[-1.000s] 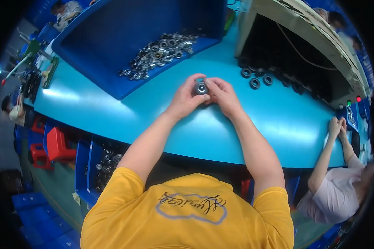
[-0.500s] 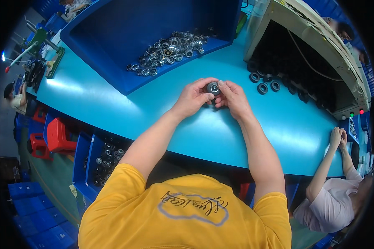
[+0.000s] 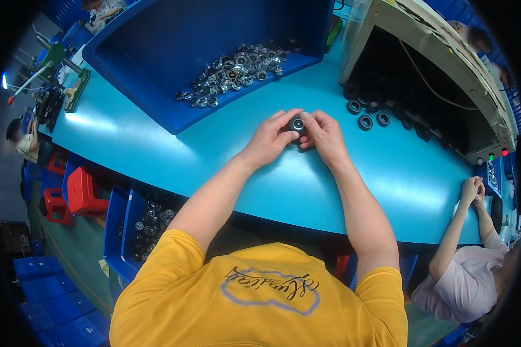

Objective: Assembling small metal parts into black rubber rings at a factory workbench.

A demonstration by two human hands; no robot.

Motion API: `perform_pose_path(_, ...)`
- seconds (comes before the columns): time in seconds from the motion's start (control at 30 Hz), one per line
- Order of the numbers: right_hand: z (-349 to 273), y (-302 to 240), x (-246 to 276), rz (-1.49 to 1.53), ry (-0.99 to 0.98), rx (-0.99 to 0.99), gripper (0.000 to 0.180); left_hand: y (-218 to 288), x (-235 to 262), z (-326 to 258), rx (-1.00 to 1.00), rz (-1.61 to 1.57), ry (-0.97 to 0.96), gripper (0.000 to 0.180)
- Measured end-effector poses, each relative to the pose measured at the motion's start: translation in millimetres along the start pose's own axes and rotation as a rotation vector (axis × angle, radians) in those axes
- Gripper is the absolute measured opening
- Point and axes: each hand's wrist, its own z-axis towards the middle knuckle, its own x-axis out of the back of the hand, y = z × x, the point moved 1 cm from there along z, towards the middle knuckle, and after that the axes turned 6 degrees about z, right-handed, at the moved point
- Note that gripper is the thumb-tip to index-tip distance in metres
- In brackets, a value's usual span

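Between both hands, over the turquoise table (image 3: pixel 214 168), is a small black wheel (image 3: pixel 297 124) with a shiny metal hub at its centre. My left hand (image 3: pixel 271 139) is closed on its left side, thumb below and fingers curled over the top. Against its right side press the fingers and thumb of my right hand (image 3: pixel 324 136), closed too. The wheel's hub side faces up toward me; its underside is hidden by the fingers.
A tilted blue bin (image 3: pixel 150 69) holds several shiny metal hubs (image 3: pixel 231 72). At right, black rings (image 3: pixel 365 122) spill from a pale box-like machine (image 3: pixel 359 52). Lower left, another blue bin (image 3: pixel 118 254) contains wheels. A co-worker's hands (image 3: pixel 473 189) are at the table's right end.
The wheel has tilted slightly in my fingers, and its hub face looks darker now. My hands stay in nearly the same place, both still on it.
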Motion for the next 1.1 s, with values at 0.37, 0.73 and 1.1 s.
perform_pose_path(0.37,-10,-13,-6,-0.101,0.116,0.096,0.037,33,9,-27,0.027,-0.067,0.177,0.044)
perform_pose_path(0.73,-7,-25,26,-0.164,0.377,0.418,0.024,11,205,-380,0.831,0.886,0.108,0.047)
perform_pose_path(1.1,-18,-21,192,-1.127,0.832,0.213,0.043,79,102,-190,-0.043,0.532,0.174,0.028)
